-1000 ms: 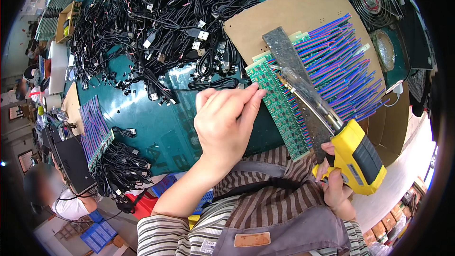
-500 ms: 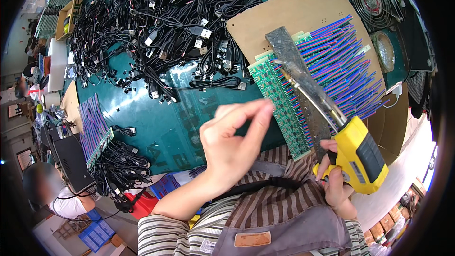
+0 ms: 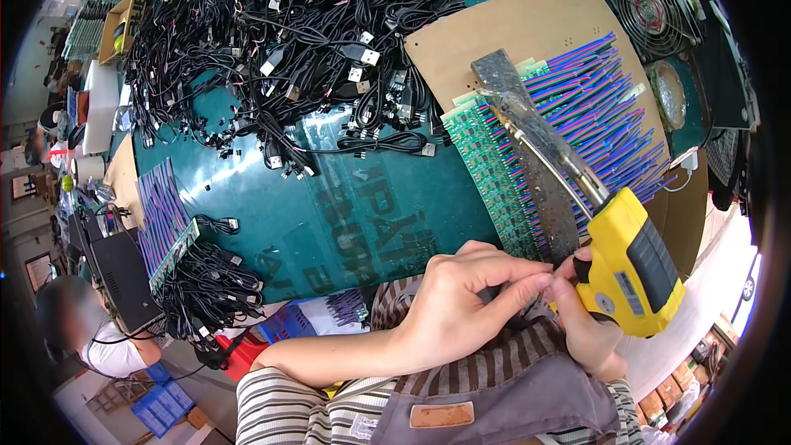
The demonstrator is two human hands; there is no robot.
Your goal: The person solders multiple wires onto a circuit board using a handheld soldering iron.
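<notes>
Right hand [image 3: 589,321] wraps yellow soldering gun [image 3: 634,264]; left hand [image 3: 470,301], fingertips pressed together, meets it, anything pinched unclear. Scuffed flat bar [image 3: 554,206] lies beside green circuit boards [image 3: 490,173]; beyond their left edge, open glossy table [image 3: 441,206].

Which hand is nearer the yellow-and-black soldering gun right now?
Right. The right hand grips the soldering gun by its handle; the left hand is left of the gun, its fingers pinched together close to the right thumb.

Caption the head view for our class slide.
Left hand close to right hand, which holds a yellow soldering gun near green boards.
</notes>
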